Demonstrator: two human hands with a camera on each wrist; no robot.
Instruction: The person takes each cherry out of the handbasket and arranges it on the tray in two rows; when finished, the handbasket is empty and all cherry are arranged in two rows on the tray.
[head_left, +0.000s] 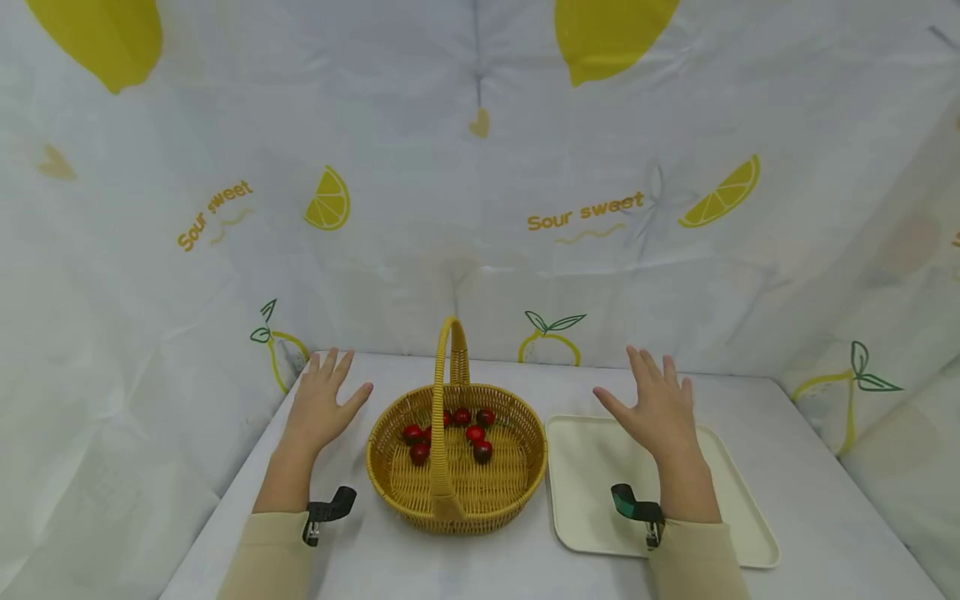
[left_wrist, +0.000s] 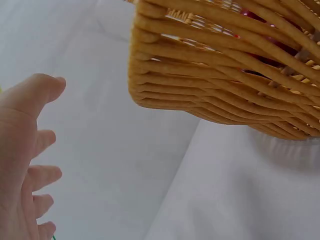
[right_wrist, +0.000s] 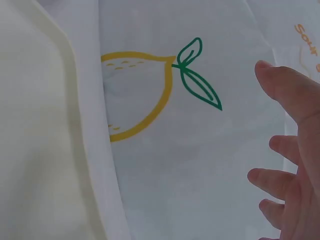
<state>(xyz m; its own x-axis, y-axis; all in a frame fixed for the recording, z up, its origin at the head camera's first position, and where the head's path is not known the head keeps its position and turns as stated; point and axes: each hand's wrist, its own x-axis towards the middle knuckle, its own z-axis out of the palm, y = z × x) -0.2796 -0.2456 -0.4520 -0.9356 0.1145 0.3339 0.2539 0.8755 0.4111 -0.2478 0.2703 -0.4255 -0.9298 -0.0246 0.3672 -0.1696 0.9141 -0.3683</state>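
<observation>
A yellow wicker basket [head_left: 495, 492] with a tall arched handle stands mid-table, and several small dark red fruits, perhaps cherries or cherry tomatoes [head_left: 483, 452], lie inside it. To its left, my left hand [head_left: 318, 408] is held up with fingers spread, touching nothing. The left wrist view shows the woven basket side [left_wrist: 225, 70] apart from that hand's fingers. Over the cream tray [head_left: 585, 500] on the right, my right hand [head_left: 660, 412] hovers with straight, spread fingers and holds nothing. The tray's rim [right_wrist: 75, 100] also appears in the right wrist view.
A white cloth [head_left: 480, 275] printed with lemons hangs behind the table and along both sides. The table [head_left: 397, 567] has a white covering. Each wrist carries a black strap mount [head_left: 330, 506] at the cuff. The basket's handle rises well above its rim.
</observation>
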